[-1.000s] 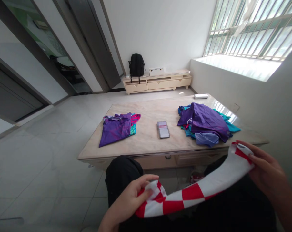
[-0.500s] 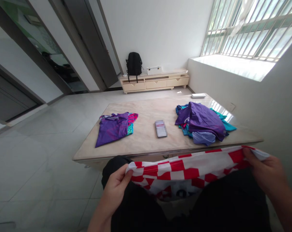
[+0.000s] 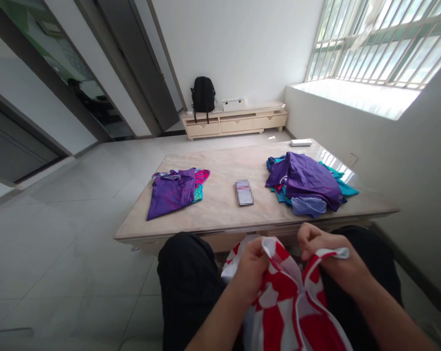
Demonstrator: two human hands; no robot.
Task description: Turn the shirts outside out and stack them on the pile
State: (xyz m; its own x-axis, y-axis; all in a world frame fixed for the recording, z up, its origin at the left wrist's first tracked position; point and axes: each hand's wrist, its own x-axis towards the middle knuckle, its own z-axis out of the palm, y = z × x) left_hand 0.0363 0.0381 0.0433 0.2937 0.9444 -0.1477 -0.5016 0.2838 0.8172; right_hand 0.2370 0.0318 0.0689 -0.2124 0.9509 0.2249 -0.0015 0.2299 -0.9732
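Observation:
A red-and-white checked shirt [image 3: 273, 312] hangs bunched between my knees, over the dark trousers on my legs. My left hand [image 3: 251, 268] is closed on its white-edged border near the middle. On the other side my right hand [image 3: 333, 256] grips the shirt too, with a strip of red-and-white edging across its fingers. Both hands are close together just in front of the table's near edge. The lower part of the shirt runs out of view at the bottom.
On the marble-topped table [image 3: 213, 219] lie folded purple clothes [image 3: 171, 195] at left, a blurred phone-like object [image 3: 244, 192] in the middle and a heap of purple and teal clothes [image 3: 310, 183] at right. A white box-shaped object [image 3: 301, 143] sits at the far corner. Behind, a black backpack [image 3: 203, 95] rests on a low cabinet [image 3: 238, 126].
My hands have come together from wide apart. The shirt, stretched out flat between them before, now hangs gathered between my knees.

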